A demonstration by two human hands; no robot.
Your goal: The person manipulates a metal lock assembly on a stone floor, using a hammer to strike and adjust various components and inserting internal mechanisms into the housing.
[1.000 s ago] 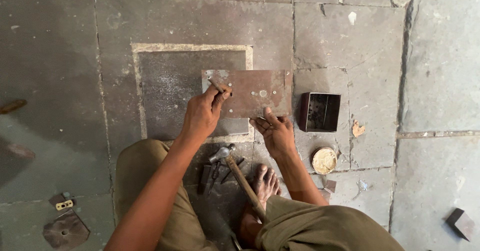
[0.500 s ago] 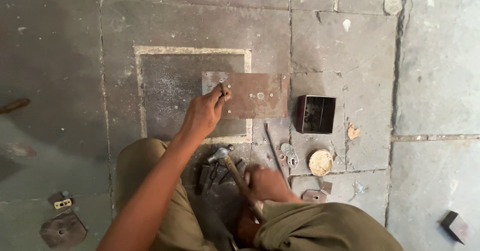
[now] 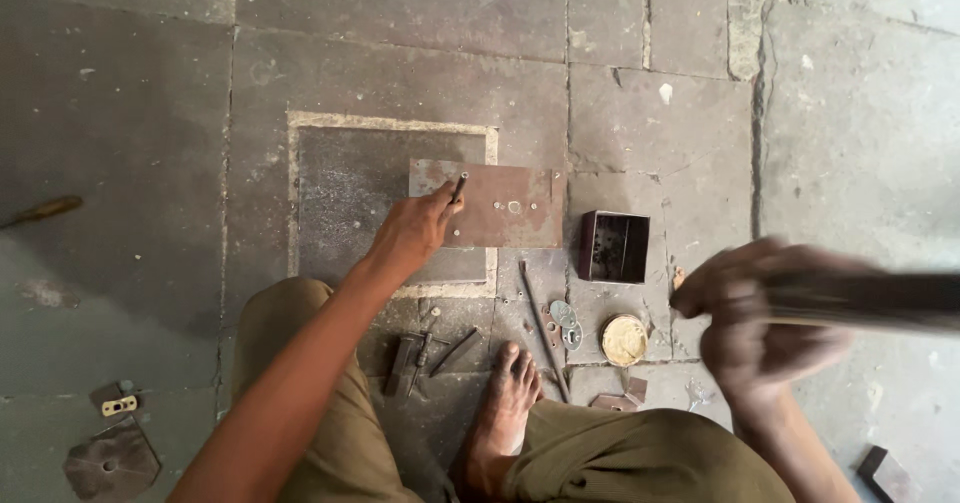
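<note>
A rusty rectangular metal plate (image 3: 505, 206) lies flat on the stone floor. My left hand (image 3: 415, 231) pinches a small dark punch (image 3: 459, 187) upright on the plate's left part. Raised close to the camera at the right, my right hand (image 3: 760, 323) is blurred and grips a hammer handle (image 3: 870, 301) that runs off the right edge. The hammer's head is out of view. My bare foot (image 3: 505, 403) rests on the floor below the plate.
A small open dark metal box (image 3: 613, 246) stands right of the plate, with a round yellowish tin (image 3: 625, 339), washers (image 3: 565, 323) and a thin rod (image 3: 542, 328) below it. Dark tools (image 3: 415, 358) lie by my knee. Metal scraps (image 3: 110, 458) sit at bottom left.
My right hand left the plate, took the hammer from beside my foot and swung it up to the right. My left hand stayed on the plate, now holding the punch.
</note>
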